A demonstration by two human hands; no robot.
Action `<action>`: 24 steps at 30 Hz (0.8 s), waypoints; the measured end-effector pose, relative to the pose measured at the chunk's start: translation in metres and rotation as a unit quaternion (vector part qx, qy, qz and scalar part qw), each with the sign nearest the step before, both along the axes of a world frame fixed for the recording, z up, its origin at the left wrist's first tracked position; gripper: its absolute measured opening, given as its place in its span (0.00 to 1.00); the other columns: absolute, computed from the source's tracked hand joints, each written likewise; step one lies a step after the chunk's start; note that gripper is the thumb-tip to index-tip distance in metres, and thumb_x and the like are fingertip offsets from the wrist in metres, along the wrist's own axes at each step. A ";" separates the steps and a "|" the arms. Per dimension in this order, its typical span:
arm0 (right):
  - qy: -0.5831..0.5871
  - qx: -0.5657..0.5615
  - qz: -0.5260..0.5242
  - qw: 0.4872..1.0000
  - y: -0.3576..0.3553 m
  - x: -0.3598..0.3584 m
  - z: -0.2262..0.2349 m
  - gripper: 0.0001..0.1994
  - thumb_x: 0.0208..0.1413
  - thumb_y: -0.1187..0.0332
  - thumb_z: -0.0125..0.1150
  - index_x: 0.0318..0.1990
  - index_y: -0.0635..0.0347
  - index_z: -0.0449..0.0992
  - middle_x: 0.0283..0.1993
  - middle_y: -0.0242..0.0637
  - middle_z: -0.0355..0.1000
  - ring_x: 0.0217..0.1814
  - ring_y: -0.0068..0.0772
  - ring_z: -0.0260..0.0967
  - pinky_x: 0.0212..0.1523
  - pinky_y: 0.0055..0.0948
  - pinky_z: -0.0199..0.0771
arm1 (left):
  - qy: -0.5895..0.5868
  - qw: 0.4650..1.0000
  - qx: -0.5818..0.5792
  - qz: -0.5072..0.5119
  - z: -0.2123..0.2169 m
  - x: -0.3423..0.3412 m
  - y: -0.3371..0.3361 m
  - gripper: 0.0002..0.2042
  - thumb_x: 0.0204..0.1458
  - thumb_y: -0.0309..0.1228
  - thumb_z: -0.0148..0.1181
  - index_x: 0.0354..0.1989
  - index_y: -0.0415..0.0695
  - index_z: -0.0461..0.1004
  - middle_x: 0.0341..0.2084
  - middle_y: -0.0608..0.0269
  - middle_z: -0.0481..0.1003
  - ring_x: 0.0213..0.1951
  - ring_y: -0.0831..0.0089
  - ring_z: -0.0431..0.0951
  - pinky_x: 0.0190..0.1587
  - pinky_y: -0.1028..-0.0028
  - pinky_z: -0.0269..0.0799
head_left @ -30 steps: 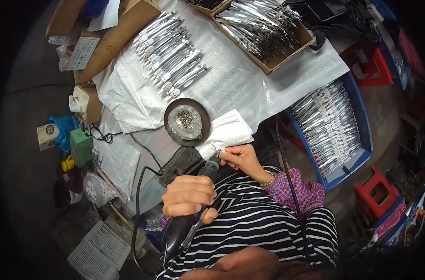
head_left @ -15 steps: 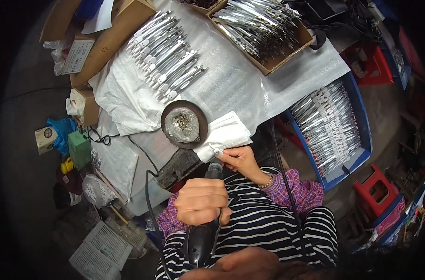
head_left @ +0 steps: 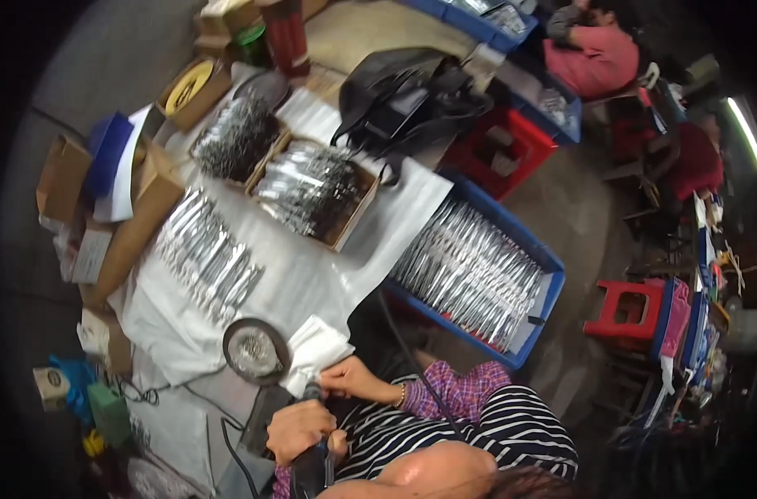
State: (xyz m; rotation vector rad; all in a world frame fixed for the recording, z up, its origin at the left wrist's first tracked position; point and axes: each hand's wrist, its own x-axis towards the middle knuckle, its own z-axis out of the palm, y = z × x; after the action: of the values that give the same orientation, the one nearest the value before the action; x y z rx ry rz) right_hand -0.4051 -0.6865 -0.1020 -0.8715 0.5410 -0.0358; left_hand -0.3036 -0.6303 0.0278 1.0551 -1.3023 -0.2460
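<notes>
At the lower centre of the frame, the left hand (head_left: 299,428) is wrapped in a full fist around a black handheld power driver (head_left: 313,470), whose narrow nose points up the frame. Just beyond that nose, the right hand (head_left: 353,379) comes in from the right, palm down, its fingers bent toward the near edge of a folded white cloth or paper (head_left: 316,349). Motion blur and the tool hide the fingertips, so I cannot tell how tightly they close or whether they pinch a small piece.

The step in hand appears to be driver work at the spot where the tool's nose meets the right fingertips; whether a fastener is seated there cannot be made out. By my judgement, the next move calls for the left hand to hold the driver in line with that spot, and for the right fingers to steady whatever lies there while keeping clear of the tip.

Left of the cloth, near the lower centre, a dark round bowl (head_left: 283,353) holds small metal pieces within reach of the right hand. Slim silvery metal strips (head_left: 208,258) lie in a slanting row left of centre on the white table covering (head_left: 291,283). More strips fill the cardboard box (head_left: 357,214) in the upper middle, and others are packed in the blue crate (head_left: 553,293) right of centre.
</notes>
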 end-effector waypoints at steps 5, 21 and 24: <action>-0.007 -0.016 -0.003 1.000 0.002 -0.001 0.001 0.14 0.55 0.62 0.58 0.21 0.60 0.77 0.16 0.23 0.68 0.14 0.11 0.56 0.15 0.14 0.54 | 0.050 0.997 -0.060 -0.021 -0.015 -0.001 0.007 0.14 0.40 0.23 0.66 0.27 0.38 0.62 0.12 0.56 0.70 0.13 0.70 0.71 0.17 0.73 0.70; -0.004 -0.020 -0.012 1.000 -0.005 -0.001 0.004 0.13 0.55 0.64 0.58 0.23 0.60 0.78 0.19 0.24 0.70 0.16 0.09 0.57 0.16 0.12 0.54 | 0.031 0.997 -0.065 0.020 -0.014 0.003 0.028 0.20 0.37 0.21 0.67 0.37 0.38 0.62 0.18 0.52 0.72 0.18 0.65 0.73 0.23 0.70 0.71; 0.002 -0.010 -0.001 1.000 -0.005 0.002 0.009 0.11 0.54 0.65 0.58 0.24 0.60 0.78 0.21 0.24 0.71 0.17 0.09 0.57 0.16 0.12 0.54 | -0.021 0.989 -0.138 -0.057 -0.036 0.042 0.054 0.26 0.32 0.15 0.66 0.41 0.35 0.60 0.19 0.49 0.71 0.18 0.63 0.73 0.20 0.69 0.70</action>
State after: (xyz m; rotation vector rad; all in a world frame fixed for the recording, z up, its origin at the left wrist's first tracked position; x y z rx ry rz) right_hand -0.4029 -0.6913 -0.0930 -0.8907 0.5454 -0.0414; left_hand -0.2616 -0.5761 -0.0085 0.7559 -1.3911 -0.1255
